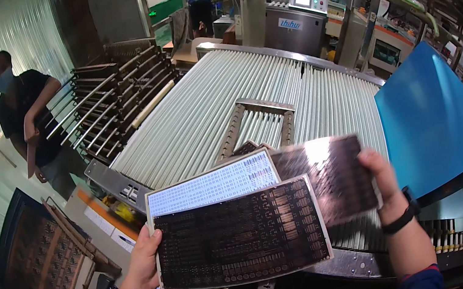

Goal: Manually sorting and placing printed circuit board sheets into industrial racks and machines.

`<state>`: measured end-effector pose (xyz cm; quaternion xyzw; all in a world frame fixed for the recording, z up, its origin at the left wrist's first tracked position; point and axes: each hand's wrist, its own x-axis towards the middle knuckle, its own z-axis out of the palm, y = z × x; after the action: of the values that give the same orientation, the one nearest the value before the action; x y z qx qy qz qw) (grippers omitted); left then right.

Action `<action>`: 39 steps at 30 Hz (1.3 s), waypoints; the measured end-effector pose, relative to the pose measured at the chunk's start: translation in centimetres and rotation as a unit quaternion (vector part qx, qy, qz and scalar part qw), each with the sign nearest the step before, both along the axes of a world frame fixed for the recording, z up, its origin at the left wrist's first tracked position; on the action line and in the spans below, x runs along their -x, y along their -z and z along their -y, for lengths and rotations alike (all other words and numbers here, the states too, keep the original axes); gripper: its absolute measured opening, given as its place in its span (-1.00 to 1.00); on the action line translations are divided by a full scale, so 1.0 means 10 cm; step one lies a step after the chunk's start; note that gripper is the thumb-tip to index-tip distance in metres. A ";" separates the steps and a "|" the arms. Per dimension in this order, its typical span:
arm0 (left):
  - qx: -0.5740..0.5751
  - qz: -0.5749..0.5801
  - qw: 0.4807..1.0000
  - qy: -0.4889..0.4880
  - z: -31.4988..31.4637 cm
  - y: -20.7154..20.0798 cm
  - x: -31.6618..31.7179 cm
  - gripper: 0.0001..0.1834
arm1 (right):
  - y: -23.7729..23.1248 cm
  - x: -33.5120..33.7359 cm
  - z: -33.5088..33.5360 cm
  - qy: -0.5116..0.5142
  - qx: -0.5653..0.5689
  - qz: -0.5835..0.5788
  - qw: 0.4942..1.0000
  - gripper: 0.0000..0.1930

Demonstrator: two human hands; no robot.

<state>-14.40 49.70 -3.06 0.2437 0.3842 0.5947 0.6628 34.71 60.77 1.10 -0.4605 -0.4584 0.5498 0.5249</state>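
My left hand [144,260] is closed on the left edge of a dark circuit board panel [242,238] with copper-coloured patterns and a pale rim. Behind it, a second panel [207,184] shows a bright, whitish face with rows of small marks; its lower part is covered. My right hand [381,180] grips the right edge of another dark circuit board panel [331,182], smeared by motion and reflecting light. That panel's left side passes behind the front one. Beneath the panels lies a metal frame [265,104] on the conveyor rollers [195,114].
A large blue sheet [434,115] stands at the right. On the left are a rack with rods [118,96], a slanted rack holding a patterned panel [53,256], and a paper with a pen [112,230]. One person [32,118] stands far left; another [200,14] bends at the back.
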 end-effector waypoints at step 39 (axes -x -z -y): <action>-0.025 -0.111 0.993 -0.018 -0.11 -0.04 -0.02 -0.36 | 0.10 0.80 -0.95 -0.173 0.065 0.227 0.956 -0.75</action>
<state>-14.24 50.80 -2.69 0.3175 0.4445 0.5857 0.5988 26.76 70.29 0.08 -0.5199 -0.6014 0.5417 0.2733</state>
